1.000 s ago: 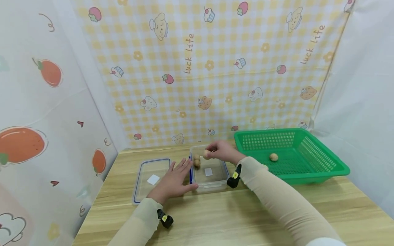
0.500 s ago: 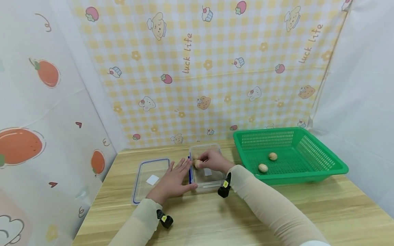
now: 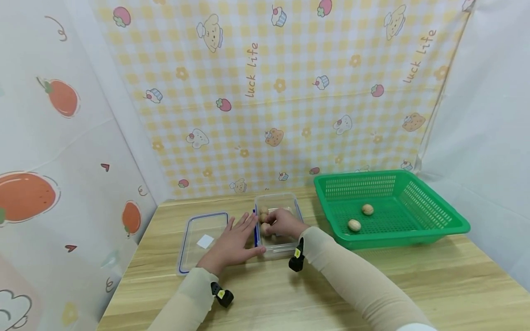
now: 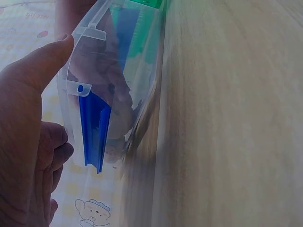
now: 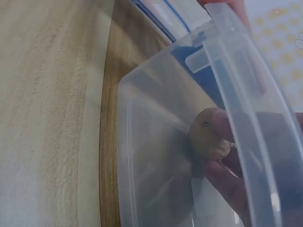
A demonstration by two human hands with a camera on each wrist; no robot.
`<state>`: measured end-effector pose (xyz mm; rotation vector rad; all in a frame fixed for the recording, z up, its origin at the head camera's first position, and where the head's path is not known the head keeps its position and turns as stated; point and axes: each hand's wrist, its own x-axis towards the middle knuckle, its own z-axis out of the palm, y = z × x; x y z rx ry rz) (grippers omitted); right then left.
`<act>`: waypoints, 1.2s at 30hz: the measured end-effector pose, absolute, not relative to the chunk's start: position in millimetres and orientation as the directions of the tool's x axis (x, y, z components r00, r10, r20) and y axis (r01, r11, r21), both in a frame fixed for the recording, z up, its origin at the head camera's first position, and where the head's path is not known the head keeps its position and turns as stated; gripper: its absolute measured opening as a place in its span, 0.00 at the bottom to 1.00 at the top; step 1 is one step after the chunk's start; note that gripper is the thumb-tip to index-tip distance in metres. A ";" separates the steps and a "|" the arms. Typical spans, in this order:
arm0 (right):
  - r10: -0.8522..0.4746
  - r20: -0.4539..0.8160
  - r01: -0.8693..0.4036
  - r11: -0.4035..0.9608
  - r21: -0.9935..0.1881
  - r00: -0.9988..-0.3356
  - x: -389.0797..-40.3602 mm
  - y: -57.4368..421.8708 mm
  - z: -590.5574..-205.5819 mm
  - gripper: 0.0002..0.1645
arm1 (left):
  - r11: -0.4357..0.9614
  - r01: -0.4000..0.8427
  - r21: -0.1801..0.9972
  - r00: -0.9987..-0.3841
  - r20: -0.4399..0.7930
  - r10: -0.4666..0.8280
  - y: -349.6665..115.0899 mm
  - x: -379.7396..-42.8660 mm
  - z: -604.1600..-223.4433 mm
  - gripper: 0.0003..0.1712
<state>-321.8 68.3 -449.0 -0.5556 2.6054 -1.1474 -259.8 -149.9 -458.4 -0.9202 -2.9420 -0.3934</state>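
A clear plastic storage box (image 3: pixel 285 250) with a blue latch stands on the table. Down inside it my right hand (image 3: pixel 285 224) pinches a walnut (image 5: pixel 207 135) between thumb and fingers, low near the box floor by the left wall. Behind that walnut, more walnuts (image 3: pixel 263 212) line the same wall. My left hand (image 3: pixel 233 243) has its fingers spread and rests on the box's left rim, thumb at the near corner. From the left wrist view, the thumb (image 4: pixel 54 59) touches the rim above the hanging blue latch (image 4: pixel 94 130).
Right of the box stands a green plastic basket (image 3: pixel 414 239) holding two walnuts (image 3: pixel 354 225). A clear lid (image 3: pixel 198 262) with a blue seal lies on the table to the left. A patterned cloth (image 3: pixel 290 115) hangs behind the table.
My right hand has come left and down into the box with the walnut, toward the left wall, then slightly nearer me. The left hand has stayed in place.
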 end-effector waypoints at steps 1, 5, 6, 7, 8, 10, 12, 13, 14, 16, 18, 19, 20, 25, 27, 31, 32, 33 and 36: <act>-0.433 -0.061 -0.246 0.617 -0.748 -0.900 -321.4 68.1 -449.1 0.17 | 0.792 0.566 0.229 -0.824 0.109 0.557 -149.9 -260.2 -458.7 0.58; -0.418 -0.056 -0.235 0.609 -0.758 -0.907 -320.0 68.2 -449.1 0.18 | 0.792 0.567 0.226 -0.823 0.111 0.558 -149.5 -261.6 -459.6 0.58; -0.419 -0.053 -0.236 0.606 -0.760 -0.906 -320.0 68.3 -449.5 0.18 | 0.793 0.566 0.226 -0.824 0.109 0.557 -149.3 -261.8 -459.7 0.58; -0.420 -0.051 -0.237 0.603 -0.762 -0.906 -320.2 68.3 -449.7 0.18 | 0.794 0.565 0.225 -0.824 0.105 0.556 -149.1 -262.1 -459.8 0.58; -0.420 -0.048 -0.237 0.599 -0.765 -0.906 -320.4 68.4 -450.0 0.18 | 0.794 0.564 0.226 -0.825 0.103 0.556 -149.0 -262.2 -459.8 0.58; -0.421 -0.041 -0.240 0.590 -0.771 -0.906 -320.5 68.6 -450.1 0.17 | 0.793 0.565 0.228 -0.824 0.106 0.557 -148.7 -262.5 -460.0 0.58; -0.423 -0.035 -0.242 0.582 -0.776 -0.906 -320.7 68.9 -449.9 0.16 | 0.791 0.567 0.232 -0.823 0.110 0.558 -148.4 -262.8 -460.0 0.58; -0.422 -0.032 -0.242 0.579 -0.779 -0.906 -320.9 68.9 -449.5 0.15 | 0.789 0.569 0.233 -0.822 0.114 0.559 -148.2 -263.0 -459.9 0.58; -0.420 -0.032 -0.240 0.578 -0.780 -0.907 -320.7 69.1 -449.1 0.15 | 0.787 0.571 0.234 -0.820 0.117 0.560 -148.1 -263.3 -460.0 0.58; -0.408 -0.038 -0.226 0.579 -0.784 -0.912 -320.5 69.2 -448.3 0.16 | 0.789 0.571 0.229 -0.820 0.115 0.560 -148.1 -264.2 -460.5 0.58; -0.390 -0.051 -0.202 0.579 -0.790 -0.919 -320.2 68.9 -446.5 0.17 | 0.789 0.570 0.228 -0.821 0.114 0.560 -148.5 -264.7 -461.1 0.59; -0.380 -0.056 -0.192 0.583 -0.790 -0.923 -319.8 68.7 -445.2 0.18 | 0.792 0.567 0.227 -0.823 0.108 0.558 -148.8 -264.9 -461.4 0.59; -0.366 -0.061 -0.181 0.590 -0.787 -0.929 -319.2 68.9 -443.0 0.19 | 0.793 0.566 0.226 -0.823 0.104 0.558 -149.1 -264.9 -461.6 0.59; -0.336 -0.016 -0.202 0.602 -0.772 -0.942 -321.4 80.8 -423.6 0.27 | 0.797 0.559 0.230 -0.827 0.087 0.555 -148.0 -263.8 -460.2 0.59; -0.327 0.004 -0.210 0.596 -0.775 -0.945 -323.3 90.9 -411.9 0.28 | 0.798 0.556 0.230 -0.829 0.085 0.553 -146.8 -263.3 -459.1 0.59; -0.300 0.032 -0.210 0.584 -0.784 -0.954 -325.5 116.2 -385.8 0.28 | 0.800 0.549 0.242 -0.833 0.085 0.546 -143.5 -262.6 -456.2 0.58; -0.297 0.042 -0.216 0.584 -0.783 -0.954 -325.7 122.8 -379.6 0.28 | 0.800 0.545 0.251 -0.836 0.081 0.543 -142.7 -262.3 -455.1 0.58; -0.297 0.058 -0.230 0.585 -0.778 -0.953 -326.6 129.4 -375.1 0.28 | 0.801 0.541 0.256 -0.838 0.078 0.540 -141.8 -262.0 -454.1 0.58; -0.288 0.089 -0.248 0.583 -0.773 -0.953 -328.7 148.6 -363.0 0.27 | 0.800 0.536 0.272 -0.840 0.073 0.538 -139.7 -261.4 -451.5 0.57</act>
